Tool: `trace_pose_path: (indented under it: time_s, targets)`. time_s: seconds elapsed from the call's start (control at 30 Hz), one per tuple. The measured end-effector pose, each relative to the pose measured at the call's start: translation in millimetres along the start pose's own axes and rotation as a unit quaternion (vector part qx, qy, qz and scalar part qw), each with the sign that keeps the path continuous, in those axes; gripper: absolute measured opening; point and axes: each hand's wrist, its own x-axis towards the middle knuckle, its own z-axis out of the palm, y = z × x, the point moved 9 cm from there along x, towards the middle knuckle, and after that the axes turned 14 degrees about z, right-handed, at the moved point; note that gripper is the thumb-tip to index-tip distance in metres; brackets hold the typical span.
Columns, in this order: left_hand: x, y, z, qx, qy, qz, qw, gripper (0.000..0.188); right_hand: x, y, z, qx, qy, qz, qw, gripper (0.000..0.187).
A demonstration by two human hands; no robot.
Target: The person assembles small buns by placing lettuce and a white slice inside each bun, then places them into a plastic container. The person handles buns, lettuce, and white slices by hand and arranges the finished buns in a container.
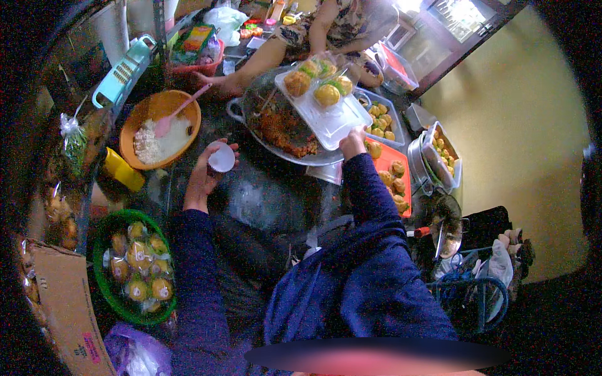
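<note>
My right hand [353, 143] grips the near corner of a white rectangular tray [334, 123], which is raised and tilted above a large metal pan. Round golden buns [327, 95] in clear plastic cups sit on the tray's far half. Under it, the two-handled pan [234, 110] holds a brown crumbly filling [285, 133]. Left of the pan, my left hand [209, 168] is closed around a small white round cup [222, 158], its palm turned up. An orange bowl [130, 128] with white crumbly contents and a pink spatula [164, 125] stands beside that hand.
A green basket [104, 276] of wrapped buns stands at left, near a yellow box [123, 170]. On the right are a red tray [406, 166] and clear tubs [394, 108] of buns. Another person [316, 34] sits across, an arm reaching toward the tray's far end.
</note>
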Motion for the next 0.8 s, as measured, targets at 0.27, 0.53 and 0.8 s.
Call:
trace_pose_path:
  time_s: [0.27,0.53,0.8]
  targets:
    - [2,0,-5,0.071,0.029,0.000,0.997,0.043,11,-33,47,-0.002,-0.223,-0.028,0.974,0.059]
    - [5,-11,5,0.054,-0.040,-0.043,0.997,0.043,-42,-66,92,-0.070,-0.380,-0.009,0.922,0.051]
    - [-2,-2,21,0.107,-0.103,0.023,0.989,0.049,-209,-38,-55,-0.118,-0.207,-0.048,0.970,0.025]
